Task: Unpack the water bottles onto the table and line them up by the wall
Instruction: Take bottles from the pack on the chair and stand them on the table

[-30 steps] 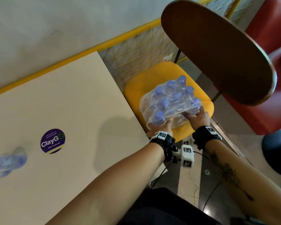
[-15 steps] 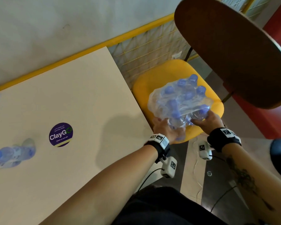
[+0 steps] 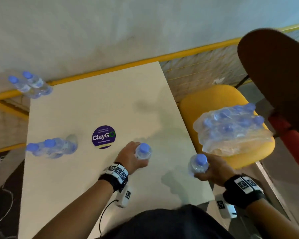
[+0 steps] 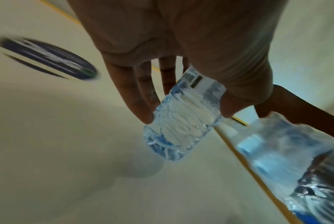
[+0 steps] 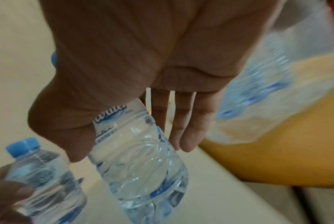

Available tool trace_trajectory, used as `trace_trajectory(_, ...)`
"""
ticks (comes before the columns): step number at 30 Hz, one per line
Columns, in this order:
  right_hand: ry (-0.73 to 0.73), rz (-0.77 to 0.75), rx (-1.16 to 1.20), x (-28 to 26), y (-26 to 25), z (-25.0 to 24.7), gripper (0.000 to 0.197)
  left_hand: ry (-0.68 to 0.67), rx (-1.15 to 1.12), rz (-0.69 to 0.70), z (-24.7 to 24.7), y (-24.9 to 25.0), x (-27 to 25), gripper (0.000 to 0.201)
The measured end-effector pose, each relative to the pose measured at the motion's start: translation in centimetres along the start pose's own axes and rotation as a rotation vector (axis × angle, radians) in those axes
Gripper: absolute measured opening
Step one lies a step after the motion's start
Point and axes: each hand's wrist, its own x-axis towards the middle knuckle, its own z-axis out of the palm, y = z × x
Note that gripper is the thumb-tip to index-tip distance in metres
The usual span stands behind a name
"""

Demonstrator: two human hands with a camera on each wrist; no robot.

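A: Lower centre of frame: left hand [image 3: 129, 158] grips one water bottle [image 3: 143, 151]; right hand [image 3: 212, 169] grips another bottle [image 3: 198, 163]. Shrink-wrapped pack [image 3: 231, 130] on yellow chair [image 3: 214, 97], right.

B: Stand both upright by the wall [image 3: 110, 31], beside the upper-left pair [image 3: 30, 84].

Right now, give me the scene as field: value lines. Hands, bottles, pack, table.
left hand: grips one bottle upright above the table
right hand: grips a second bottle at the table's right edge
pack: shrink-wrapped, on the yellow chair, bottles left inside
by the wall: two bottles at the far left corner
mid left: two bottles near the ClayGo sticker
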Motion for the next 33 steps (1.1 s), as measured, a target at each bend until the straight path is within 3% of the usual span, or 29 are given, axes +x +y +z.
trace_trajectory(4, -0.179, -0.178, -0.038, 4.4, -9.6, 5.8, 0.050, 0.164, -0.115, -0.155, -6.2, -10.1, -4.6, 0.035)
trace_trajectory(8, -0.252, -0.315, -0.058, 9.1, -19.4, 13.1, 0.054, 0.317, -0.164, -0.253, -11.3, -17.0, -9.3, 0.026)
trace_trajectory(11, -0.275, -0.363, -0.044, 11.1, -26.3, 18.8, 0.054, 0.489, -0.220, -0.333, -14.4, -21.0, -11.8, 0.045)
trace_trajectory(15, -0.306, -0.369, -0.078, 12.5, -33.1, 26.3, 0.047, 0.563, -0.277, -0.367, -17.3, -25.1, -13.1, 0.047)
trace_trajectory(20, -0.264, -0.292, -0.071, 13.0, -37.0, 32.3, 0.043, 0.566, -0.329, -0.395, -18.6, -27.5, -13.1, 0.060)
trace_trajectory(26, -0.185, -0.192, -0.067, 13.4, -38.1, 34.7, 0.055, 0.499, -0.330, -0.352, -20.0, -28.5, -12.2, 0.049)
trace_trajectory(33, -0.132, -0.205, -0.158, 13.4, -39.1, 35.7, 0.048, 0.433, -0.298, -0.280, -20.9, -27.9, -11.3, 0.025)
